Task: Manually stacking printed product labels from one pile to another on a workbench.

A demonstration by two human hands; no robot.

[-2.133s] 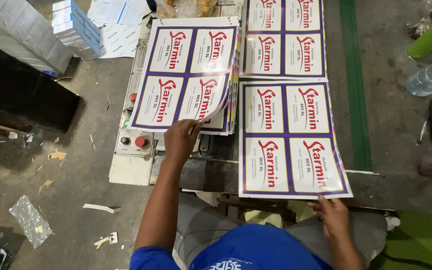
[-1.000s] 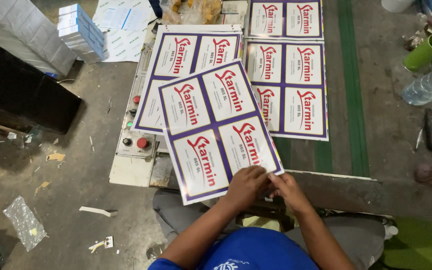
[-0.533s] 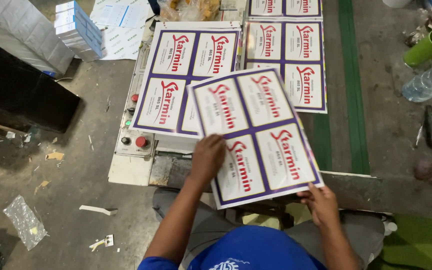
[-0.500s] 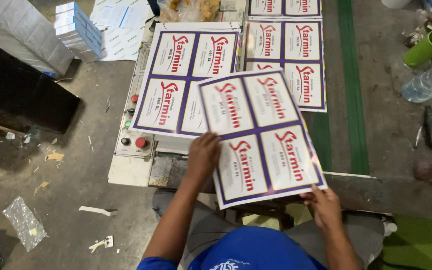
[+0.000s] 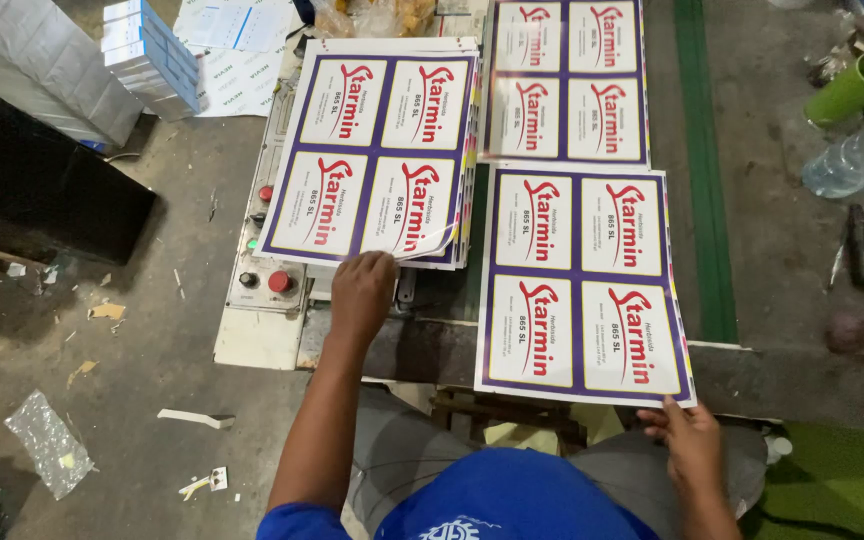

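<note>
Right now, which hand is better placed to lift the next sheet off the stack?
Left. The left hand already touches the stack of printed sheets at its curled near edge; the right hand is at the laid sheet.

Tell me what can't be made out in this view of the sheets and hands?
- Left hand: its fingertips lie under the lifted corner of the stack, so the grip is hidden.
- Stack: the number of sheets is too fine to tell.
- Far sheet: cut off by the top edge.
- Right hand: it touches the near sheet at the corner; whether it pinches is unclear.
</note>
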